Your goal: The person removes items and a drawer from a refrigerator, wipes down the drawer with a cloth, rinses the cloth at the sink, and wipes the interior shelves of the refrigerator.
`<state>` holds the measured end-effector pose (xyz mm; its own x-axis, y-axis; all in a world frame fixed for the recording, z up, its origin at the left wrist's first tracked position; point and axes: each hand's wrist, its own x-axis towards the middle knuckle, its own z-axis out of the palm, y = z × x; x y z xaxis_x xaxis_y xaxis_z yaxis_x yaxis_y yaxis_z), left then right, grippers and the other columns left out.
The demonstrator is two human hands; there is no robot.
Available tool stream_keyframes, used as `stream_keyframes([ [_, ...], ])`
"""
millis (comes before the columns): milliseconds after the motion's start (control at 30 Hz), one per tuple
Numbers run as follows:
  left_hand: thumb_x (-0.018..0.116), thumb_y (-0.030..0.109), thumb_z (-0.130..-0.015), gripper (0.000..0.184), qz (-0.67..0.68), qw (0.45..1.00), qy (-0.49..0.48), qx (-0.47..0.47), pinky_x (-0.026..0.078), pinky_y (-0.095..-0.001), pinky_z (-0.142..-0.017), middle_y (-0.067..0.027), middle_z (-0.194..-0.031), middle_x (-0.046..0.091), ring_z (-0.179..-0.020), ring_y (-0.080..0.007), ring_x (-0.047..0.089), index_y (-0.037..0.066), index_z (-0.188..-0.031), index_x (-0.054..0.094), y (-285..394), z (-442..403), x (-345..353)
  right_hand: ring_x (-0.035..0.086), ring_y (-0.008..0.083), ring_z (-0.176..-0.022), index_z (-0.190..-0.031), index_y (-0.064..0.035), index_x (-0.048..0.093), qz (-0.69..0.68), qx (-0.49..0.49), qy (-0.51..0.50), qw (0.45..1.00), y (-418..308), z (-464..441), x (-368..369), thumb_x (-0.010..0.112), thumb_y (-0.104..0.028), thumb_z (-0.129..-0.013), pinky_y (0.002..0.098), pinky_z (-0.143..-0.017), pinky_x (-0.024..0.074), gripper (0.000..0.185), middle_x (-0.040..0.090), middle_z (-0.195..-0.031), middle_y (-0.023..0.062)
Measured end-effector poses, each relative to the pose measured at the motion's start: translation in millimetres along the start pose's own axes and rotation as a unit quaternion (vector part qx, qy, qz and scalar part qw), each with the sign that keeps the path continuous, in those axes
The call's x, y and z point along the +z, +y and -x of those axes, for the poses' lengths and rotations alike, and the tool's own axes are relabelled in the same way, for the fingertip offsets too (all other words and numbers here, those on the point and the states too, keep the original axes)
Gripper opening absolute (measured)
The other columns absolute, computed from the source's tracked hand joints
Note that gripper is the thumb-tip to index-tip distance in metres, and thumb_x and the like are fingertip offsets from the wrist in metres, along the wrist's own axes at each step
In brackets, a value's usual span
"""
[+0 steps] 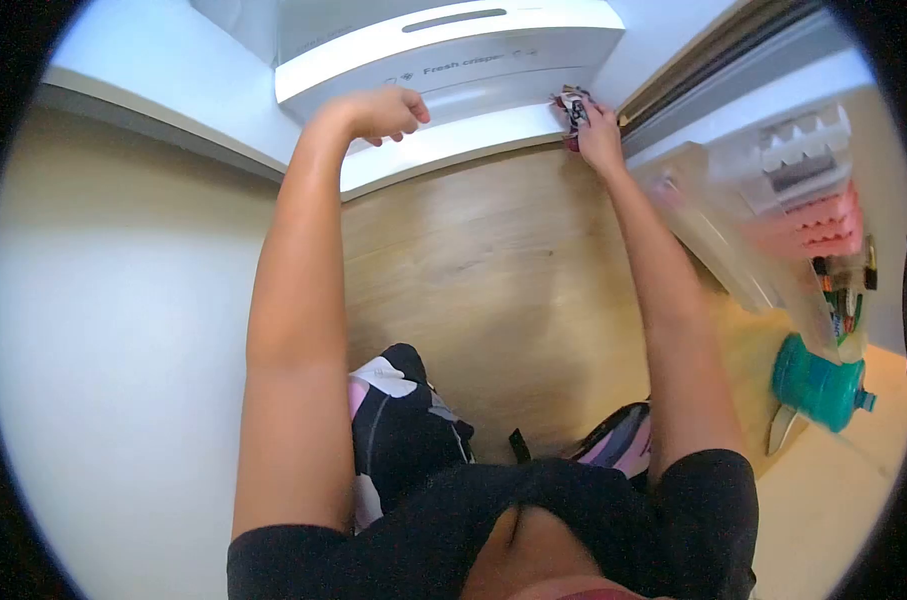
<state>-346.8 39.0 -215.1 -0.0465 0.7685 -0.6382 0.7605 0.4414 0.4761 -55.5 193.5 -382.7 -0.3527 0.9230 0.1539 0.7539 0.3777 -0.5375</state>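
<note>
My left hand [373,113] hovers in front of the white crisper drawer [563,50] of a refrigerator, near its left end. Its fingers are loosely bent and somewhat apart, with nothing seen in them. At the right end of the white ledge [453,142] below the drawer, my right hand [601,138] is closed on a crumpled dark red, white and black piece [574,108]. Whether that piece is a cloth or a wrapper I cannot tell. My fingers cover part of it.
On the right the refrigerator door stands open. Its clear shelf bin [713,215] holds a pink egg tray [823,225], with a white tray [798,150] above. A teal water bottle [818,385] lies beyond the door. Wooden floor [473,270] spreads below my arms.
</note>
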Motion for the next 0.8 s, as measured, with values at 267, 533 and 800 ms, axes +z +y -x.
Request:
stream_keyframes([
  [267, 0.046, 0.02, -0.079, 0.03, -0.084, 0.993, 0.043, 0.075, 0.042, -0.0292, -0.063, -0.0036, -0.077, 0.057, -0.072, -0.0141, 0.054, 0.007, -0.103, 0.057, 11.7, 20.3, -14.2, 0.052, 0.0323, -0.098, -0.108, -0.0039, 0.056, 0.11, -0.013, 0.023, 0.994, -94.3, 30.6, 128.7, 0.042, -0.018, -0.087, 0.0455, -0.082, 0.0411, 0.029, 0.056, -0.107, 0.0172],
  [533, 0.045, 0.017, -0.08, 0.031, -0.106, 0.97, 0.129, 0.179, 0.045, -0.0333, -0.074, -0.0125, -0.089, 0.062, -0.082, -0.0232, 0.057, 0.006, -0.105, 0.058, 9.3, 14.0, 7.3, 0.056, 0.028, -0.086, -0.114, -0.0109, 0.055, 0.004, -0.161, -0.189, 0.969, -198.3, 111.3, 179.2, 0.044, -0.016, -0.085, 0.0417, -0.075, 0.0453, 0.032, 0.06, -0.099, 0.0131],
  [800, 0.046, 0.015, -0.082, 0.031, -0.128, 0.972, 0.158, 0.114, 0.043, -0.0336, -0.08, -0.0145, -0.098, 0.06, -0.089, -0.0242, 0.056, 0.004, -0.109, 0.055, 7.0, 16.9, 1.5, 0.059, 0.0337, -0.082, -0.102, -0.0055, 0.06, 0.01, -0.07, -0.053, 0.996, -38.4, 67.5, 80.4, 0.039, -0.019, -0.088, 0.0448, -0.069, 0.0453, 0.029, 0.062, -0.088, 0.0181],
])
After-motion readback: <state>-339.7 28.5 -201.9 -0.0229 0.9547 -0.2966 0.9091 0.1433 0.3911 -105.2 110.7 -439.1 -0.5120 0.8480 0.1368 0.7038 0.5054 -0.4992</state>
